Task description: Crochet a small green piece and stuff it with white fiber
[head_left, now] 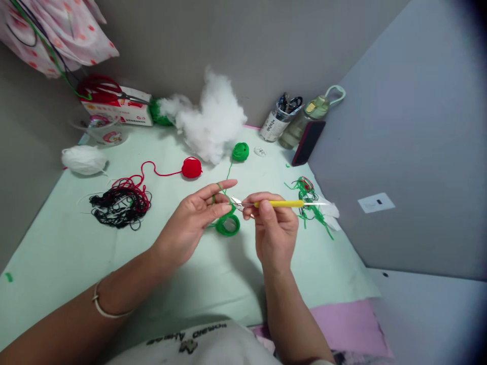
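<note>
My left hand (188,220) is closed, its thumb and fingers pinching green yarn (229,175) that also loops round a raised finger. In my right hand (276,223) is a crochet hook with a yellow handle (283,204), held level with its metal tip reaching the yarn at my left fingertips. The yarn runs up to a small green ball (240,152) on the table. Just below my fingertips shows a green ring-shaped piece (228,225); I cannot tell whether it hangs or lies there. A shiny metal item (236,202) shows between my hands, partly hidden.
White stuffing (213,121) is heaped at the back. Leftward are a red yarn ball (191,168), tangled black yarn (119,207), white yarn (83,159) and red-handled scissors (101,90) on a box. Rightward stand a phone (309,143), a bottle (297,126) and yarn scraps (308,195).
</note>
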A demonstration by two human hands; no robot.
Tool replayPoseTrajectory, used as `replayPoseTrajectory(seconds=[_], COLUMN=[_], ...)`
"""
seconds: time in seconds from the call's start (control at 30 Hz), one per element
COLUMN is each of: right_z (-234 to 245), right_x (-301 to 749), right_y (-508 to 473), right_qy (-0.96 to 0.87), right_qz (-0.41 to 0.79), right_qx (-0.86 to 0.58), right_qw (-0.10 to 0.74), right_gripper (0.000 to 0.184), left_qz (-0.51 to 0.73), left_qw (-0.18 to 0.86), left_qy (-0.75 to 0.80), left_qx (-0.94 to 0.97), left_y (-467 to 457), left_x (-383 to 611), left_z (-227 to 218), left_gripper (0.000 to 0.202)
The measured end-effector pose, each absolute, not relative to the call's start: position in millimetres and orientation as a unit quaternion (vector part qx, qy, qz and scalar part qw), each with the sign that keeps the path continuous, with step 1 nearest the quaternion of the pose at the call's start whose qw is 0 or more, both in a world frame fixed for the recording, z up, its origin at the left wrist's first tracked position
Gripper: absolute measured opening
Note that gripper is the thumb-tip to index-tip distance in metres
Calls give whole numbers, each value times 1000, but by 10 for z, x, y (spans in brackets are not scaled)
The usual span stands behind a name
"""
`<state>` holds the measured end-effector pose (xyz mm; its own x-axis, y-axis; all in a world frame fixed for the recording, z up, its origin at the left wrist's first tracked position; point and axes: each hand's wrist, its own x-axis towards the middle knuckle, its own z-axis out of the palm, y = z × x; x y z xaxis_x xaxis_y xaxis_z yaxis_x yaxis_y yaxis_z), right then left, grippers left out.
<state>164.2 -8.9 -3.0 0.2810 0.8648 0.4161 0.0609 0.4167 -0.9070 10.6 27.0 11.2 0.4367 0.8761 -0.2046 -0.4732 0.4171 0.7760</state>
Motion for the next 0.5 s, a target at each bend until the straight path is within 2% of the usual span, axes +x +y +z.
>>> replayPoseTrajectory(seconds=[0.07,0.13,0.17,0.27,0.37,0.43,0.5], right_z=[-56,-72,-71,-43,-24,-26,-18], right_x=[1592,1573,1579,1625,1625,1599,1592], right_y=[-122,-147,-150,-127,-99,-102,-116], right_qy=[-596,-650,-653,-580,-545,-597,-625], right_qz=[178,64,45,135,222,182,117], right_qx=[-478,-482,-478,-471,-459,-457,-462], right_qw=[620,584,586,651,665,634,618], right_gripper=[19,24,24,20,20,20,24], left_qz=[447,413,390,378,431,435,398], left_qw=[772,804,823,836,797,792,822], left_qy=[320,309,302,295,307,311,301], left_qx=[321,295,281,269,292,294,275], left_y=[223,207,215,265,272,249,239], left_x=[151,172,169,135,127,141,143], left_z=[94,78,75,93,124,127,116], left_gripper=[46,41,37,30,39,47,45])
